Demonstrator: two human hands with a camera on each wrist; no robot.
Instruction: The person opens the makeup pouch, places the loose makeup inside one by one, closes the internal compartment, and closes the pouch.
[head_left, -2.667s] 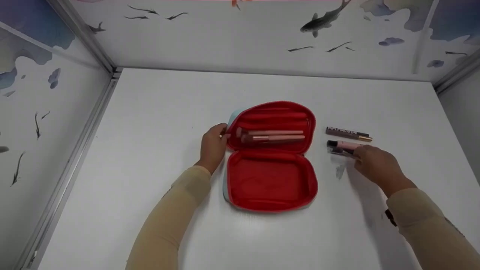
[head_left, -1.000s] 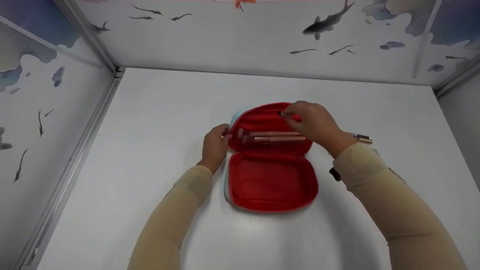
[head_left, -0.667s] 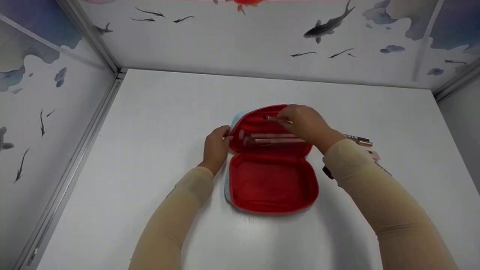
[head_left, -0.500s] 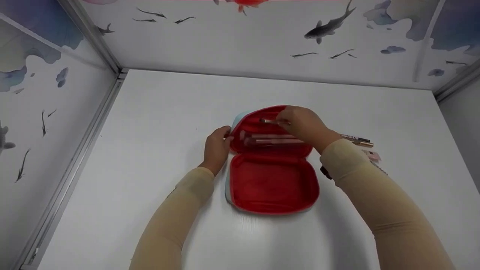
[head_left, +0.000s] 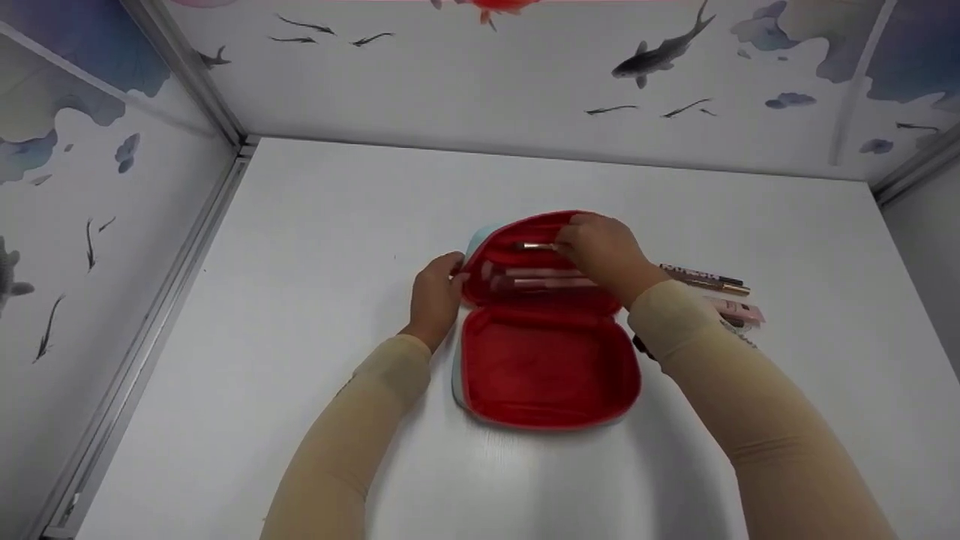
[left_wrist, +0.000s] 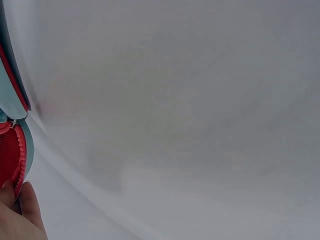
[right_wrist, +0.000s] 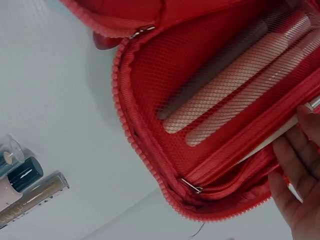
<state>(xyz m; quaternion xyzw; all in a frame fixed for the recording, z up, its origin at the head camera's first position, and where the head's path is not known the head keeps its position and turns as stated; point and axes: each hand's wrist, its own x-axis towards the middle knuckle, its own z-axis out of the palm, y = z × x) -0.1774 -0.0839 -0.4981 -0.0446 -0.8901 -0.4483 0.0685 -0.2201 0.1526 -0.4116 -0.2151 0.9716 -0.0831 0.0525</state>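
A makeup bag [head_left: 551,416], red inside and pale blue outside, lies unfolded on the table. My left hand [head_left: 436,300] grips the left edge of its raised lid, thumb inside the rim; the left wrist view shows the fingertips [left_wrist: 31,200] at the zip edge. My right hand [head_left: 600,246] pinches a thin makeup brush [head_left: 534,246] over the lid. In the right wrist view its pale handle [right_wrist: 272,139] slants into the unzipped pocket [right_wrist: 220,185], where its end is hidden. Behind the mesh below are pink brushes [right_wrist: 230,82] and a darker one [right_wrist: 215,70].
Right of the bag lie slim cosmetic tubes [head_left: 701,274], a pink packet or tube [head_left: 739,309] and other small items, partly covered by the right sleeve [head_left: 682,319]. Panels with painted fish [head_left: 652,60] border the table's back and left side.
My right hand has gone from the cosmetics at the right to the lid, bringing the thin brush, then shifted slightly left and down. My left hand keeps its hold on the lid edge.
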